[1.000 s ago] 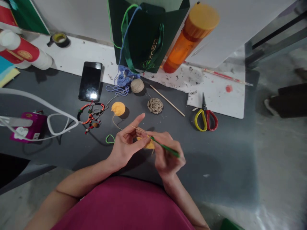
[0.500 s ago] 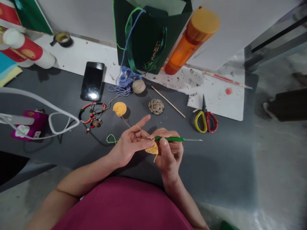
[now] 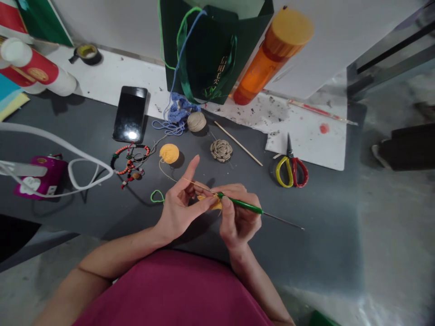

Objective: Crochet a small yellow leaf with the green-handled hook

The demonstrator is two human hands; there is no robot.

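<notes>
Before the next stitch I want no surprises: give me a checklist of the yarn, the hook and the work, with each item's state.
Yellow yarn ball feeding a strand to the left hand: ok.
Yellow crochet piece held at the left hand: ok.
Green crochet hook gripped in the right hand: ok.
Hook's working end in a stitch: cannot tell, hidden by the hands.
Yellow-and-red scissors lying apart from the yarn: ok.
</notes>
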